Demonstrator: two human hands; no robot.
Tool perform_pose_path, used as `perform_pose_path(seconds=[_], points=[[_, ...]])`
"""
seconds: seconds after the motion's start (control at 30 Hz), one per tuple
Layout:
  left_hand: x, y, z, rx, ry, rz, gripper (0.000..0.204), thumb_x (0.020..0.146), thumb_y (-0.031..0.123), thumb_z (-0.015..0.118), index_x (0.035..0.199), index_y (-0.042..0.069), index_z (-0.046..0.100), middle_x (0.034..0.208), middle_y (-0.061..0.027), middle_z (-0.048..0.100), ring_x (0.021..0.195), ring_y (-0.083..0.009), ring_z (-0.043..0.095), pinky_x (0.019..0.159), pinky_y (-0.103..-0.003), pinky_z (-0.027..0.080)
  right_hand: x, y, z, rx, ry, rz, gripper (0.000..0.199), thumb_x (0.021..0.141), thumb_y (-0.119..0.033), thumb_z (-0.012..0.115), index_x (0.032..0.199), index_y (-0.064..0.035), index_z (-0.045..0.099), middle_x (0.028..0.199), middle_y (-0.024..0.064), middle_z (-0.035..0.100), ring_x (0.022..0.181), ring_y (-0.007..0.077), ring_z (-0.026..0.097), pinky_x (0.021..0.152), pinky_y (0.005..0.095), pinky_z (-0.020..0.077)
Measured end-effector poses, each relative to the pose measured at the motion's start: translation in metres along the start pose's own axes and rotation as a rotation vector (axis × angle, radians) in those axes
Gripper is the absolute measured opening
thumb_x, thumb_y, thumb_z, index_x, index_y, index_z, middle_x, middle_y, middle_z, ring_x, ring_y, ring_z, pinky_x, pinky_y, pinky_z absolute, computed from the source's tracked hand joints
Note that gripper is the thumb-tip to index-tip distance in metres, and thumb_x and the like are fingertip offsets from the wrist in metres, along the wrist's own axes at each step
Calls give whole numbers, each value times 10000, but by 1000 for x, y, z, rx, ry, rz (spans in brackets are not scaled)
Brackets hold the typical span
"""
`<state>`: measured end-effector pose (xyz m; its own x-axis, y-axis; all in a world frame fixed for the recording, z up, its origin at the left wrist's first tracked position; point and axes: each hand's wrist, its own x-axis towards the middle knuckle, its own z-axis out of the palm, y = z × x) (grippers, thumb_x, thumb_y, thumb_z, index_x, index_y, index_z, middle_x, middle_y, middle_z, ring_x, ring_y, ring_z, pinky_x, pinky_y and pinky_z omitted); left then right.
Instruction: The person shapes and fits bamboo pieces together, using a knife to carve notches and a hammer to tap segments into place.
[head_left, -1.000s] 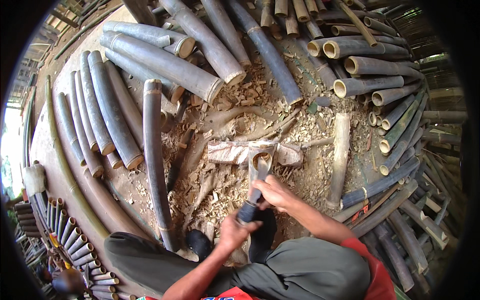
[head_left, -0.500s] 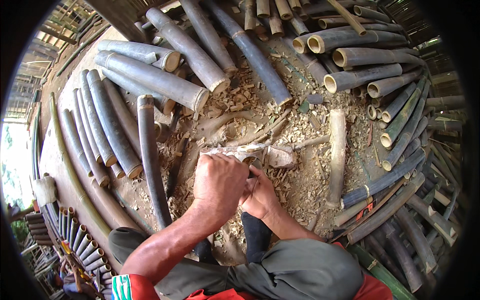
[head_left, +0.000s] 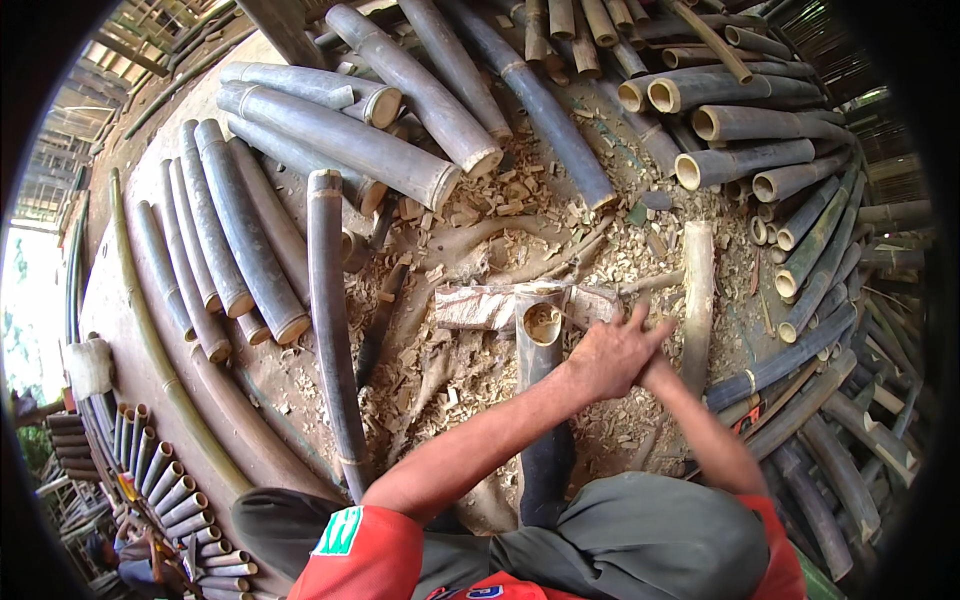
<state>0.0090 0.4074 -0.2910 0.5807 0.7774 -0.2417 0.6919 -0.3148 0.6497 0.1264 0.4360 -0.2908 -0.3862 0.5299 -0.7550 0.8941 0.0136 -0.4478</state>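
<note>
A dark bamboo tube lies lengthwise in front of me between my legs. Its pale, cut open end rests against a rough, whitish wooden block on the ground. To the right of that end, my left hand reaches across with several fingers stretched out and apart, and nothing shows in them. My right hand meets it from the right, mostly covered by it, so its fingers and anything in them are hidden. Both hands are off the tube's end.
Wood chips cover the ground around the block. A pale bamboo piece lies to the right, a dark tube to the left. Bamboo piles fill the far right; more tubes lie far left. Another person is at lower left.
Both hands have left the tube's open end, which they covered before, and moved right, coming together there. The whole view has shifted, so the surroundings appear further right.
</note>
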Motion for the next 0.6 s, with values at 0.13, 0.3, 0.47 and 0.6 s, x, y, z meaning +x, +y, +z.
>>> perform_pose_path(seconds=[0.13, 0.3, 0.47, 0.6], points=[[2, -14, -12, -339, 397, -52, 940, 748, -75, 733, 1584, 252, 455, 1648, -316, 282, 1282, -489, 602, 1032, -513, 576, 10, -27, -54, -444, -28, -17, 431, 1027, -223, 636, 1435, -91, 598, 1409, 186, 630, 1239, 245, 625, 1133, 436, 501], [-1, -23, -11, -573, 879, -102, 904, 750, -99, 738, 1571, 184, 488, 1632, -306, 271, 1396, -455, 498, 1134, -514, 515, 53, -44, -78, -927, 44, -444, 355, 782, -194, 822, 1091, -49, 727, 1004, 138, 717, 897, 243, 690, 837, 423, 619], [-16, -36, -6, -667, 1252, -217, 897, 767, -37, 735, 1592, 119, 421, 1595, -271, 275, 1503, -443, 323, 1227, -572, 363, 84, -100, -58, -1303, 190, -685, 207, 800, -231, 815, 961, -107, 777, 905, 27, 761, 775, 150, 675, 712, 351, 588], [-79, -47, -13, -348, 1045, -367, 1022, 703, 96, 794, 1613, 96, 329, 1580, -262, 317, 1509, -410, 286, 1263, -560, 258, 59, -101, -63, -1249, 117, -606, 169, 799, -240, 770, 755, -80, 737, 656, 29, 693, 605, 144, 649, 581, 349, 516]])
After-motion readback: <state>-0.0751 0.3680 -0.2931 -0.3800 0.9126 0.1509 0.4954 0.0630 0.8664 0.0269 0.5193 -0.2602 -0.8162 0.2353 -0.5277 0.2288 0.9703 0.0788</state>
